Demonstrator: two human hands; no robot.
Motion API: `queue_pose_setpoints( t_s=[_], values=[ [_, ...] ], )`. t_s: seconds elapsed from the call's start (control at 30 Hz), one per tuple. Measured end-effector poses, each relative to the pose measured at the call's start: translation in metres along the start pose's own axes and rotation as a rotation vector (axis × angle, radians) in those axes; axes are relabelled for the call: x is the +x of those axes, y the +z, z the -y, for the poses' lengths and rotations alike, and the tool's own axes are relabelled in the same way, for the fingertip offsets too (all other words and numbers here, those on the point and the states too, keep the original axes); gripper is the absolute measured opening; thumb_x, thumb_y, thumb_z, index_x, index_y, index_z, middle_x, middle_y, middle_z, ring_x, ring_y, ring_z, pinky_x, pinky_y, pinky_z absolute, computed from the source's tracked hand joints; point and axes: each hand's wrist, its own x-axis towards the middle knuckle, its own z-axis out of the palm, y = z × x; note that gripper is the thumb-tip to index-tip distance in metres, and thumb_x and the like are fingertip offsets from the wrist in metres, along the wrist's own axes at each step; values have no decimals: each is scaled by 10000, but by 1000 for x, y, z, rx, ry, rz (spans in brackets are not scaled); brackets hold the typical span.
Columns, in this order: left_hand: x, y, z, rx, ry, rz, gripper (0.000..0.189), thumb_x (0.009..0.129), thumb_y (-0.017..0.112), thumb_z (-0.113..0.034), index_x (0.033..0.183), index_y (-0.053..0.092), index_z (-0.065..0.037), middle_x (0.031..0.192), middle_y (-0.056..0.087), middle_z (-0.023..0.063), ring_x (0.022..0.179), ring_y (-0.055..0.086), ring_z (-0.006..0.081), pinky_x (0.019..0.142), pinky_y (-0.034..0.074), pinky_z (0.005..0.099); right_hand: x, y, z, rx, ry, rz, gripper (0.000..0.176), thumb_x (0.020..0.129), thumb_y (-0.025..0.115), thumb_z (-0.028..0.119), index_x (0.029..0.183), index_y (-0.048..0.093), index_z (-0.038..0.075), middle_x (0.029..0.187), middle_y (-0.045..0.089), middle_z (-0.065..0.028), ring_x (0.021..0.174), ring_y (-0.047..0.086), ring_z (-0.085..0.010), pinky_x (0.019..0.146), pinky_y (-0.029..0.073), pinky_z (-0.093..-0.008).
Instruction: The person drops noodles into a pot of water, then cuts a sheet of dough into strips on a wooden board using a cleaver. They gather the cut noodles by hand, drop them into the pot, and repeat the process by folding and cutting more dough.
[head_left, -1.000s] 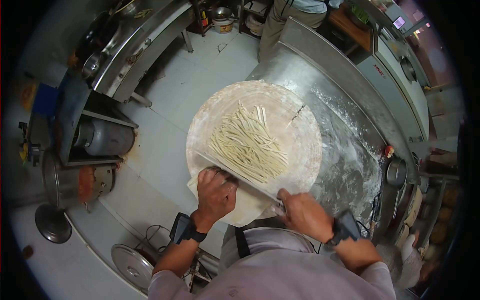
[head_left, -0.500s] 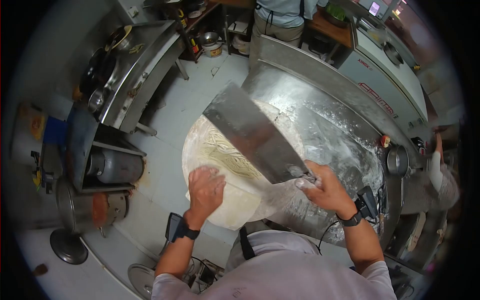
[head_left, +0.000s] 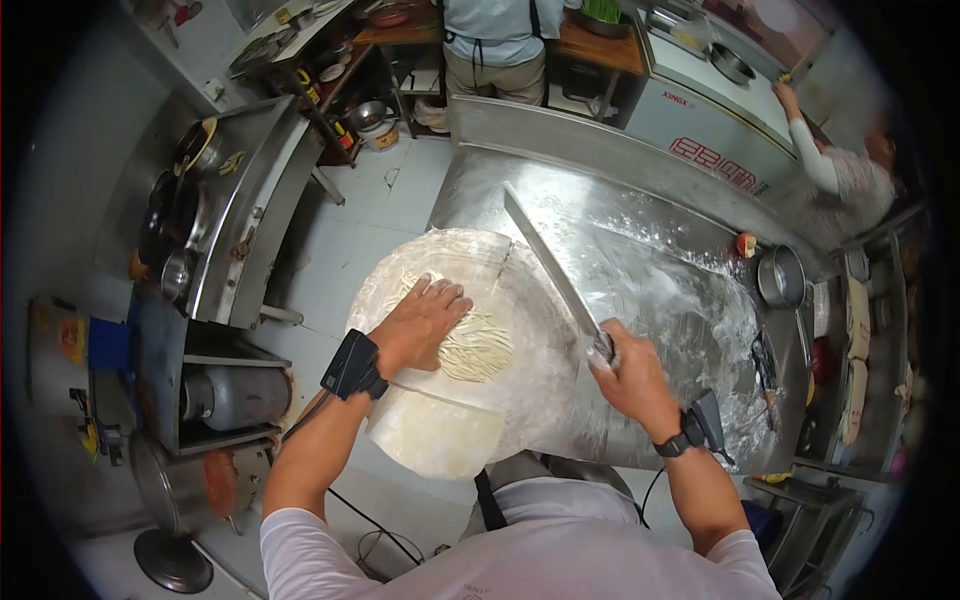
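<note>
A large cleaver [head_left: 550, 262] is gripped by its handle in my right hand [head_left: 634, 378]. Its blade stands nearly edge-on to the camera, raised over the right side of a round floured board [head_left: 545, 385]. My left hand [head_left: 420, 322] lies palm down with fingers stretched out on a pile of cut noodles [head_left: 478, 350]. Part of the pile is hidden under that hand. Nearer to me, a pale folded dough sheet [head_left: 440, 430] rests on the board and hangs over its front edge.
Under the board is a flour-dusted steel table [head_left: 660, 310] with a raised back rim. A metal saucepan [head_left: 780, 278] stands at its right end. Left, there is a steel stove [head_left: 245, 225] with pans. One person [head_left: 495, 45] stands behind the table; another [head_left: 845, 170] reaches from the right.
My left hand has moved from the board's near-left part forward onto the noodles, fingers now outstretched. The cleaver has swung right, turning from broadside to edge-on. The view has shifted.
</note>
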Motion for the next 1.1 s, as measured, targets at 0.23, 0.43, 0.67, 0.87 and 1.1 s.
queue_pose_setpoints(
  t_s=[0.23, 0.43, 0.67, 0.87, 1.1],
  values=[
    [-27, 27, -13, 80, 109, -150, 426, 627, 802, -107, 1023, 678, -12, 1132, 622, 156, 1205, 548, 336, 1158, 349, 482, 28, 45, -12, -397, -270, 44, 273, 840, 626, 40, 1104, 560, 24, 775, 659, -173, 691, 693, -352, 599, 549, -457],
    [-33, 35, -16, -65, 106, -203, 331, 619, 749, -14, 939, 661, -24, 949, 653, 149, 1053, 613, 362, 1081, 431, 459, 48, 77, -15, -471, -394, 115, 349, 848, 607, 37, 1197, 589, 19, 948, 667, -175, 868, 693, -326, 665, 568, -413],
    [-59, 25, 6, -1125, -442, -539, 437, 719, 712, 21, 1150, 641, 30, 1071, 722, 139, 984, 711, 243, 892, 572, 357, 33, 80, -7, -389, -264, -7, 246, 848, 663, 97, 1085, 672, 30, 1064, 649, -170, 1052, 627, -356, 812, 550, -436],
    [-121, 29, 49, -2343, -296, -782, 416, 760, 569, 39, 1174, 609, 50, 1078, 687, 169, 964, 694, 310, 934, 585, 446, -16, 76, 19, -257, -86, -294, 337, 827, 744, 134, 1140, 671, 32, 1056, 671, -180, 987, 628, -388, 872, 516, -484],
    [-225, 24, 82, -2475, -300, -849, 370, 786, 581, -15, 1153, 591, 33, 1014, 659, 176, 987, 658, 339, 983, 540, 535, 32, 157, 87, -246, -319, -16, 237, 832, 693, 81, 1066, 729, 73, 1029, 641, -147, 955, 638, -365, 849, 543, -435]
  ],
)
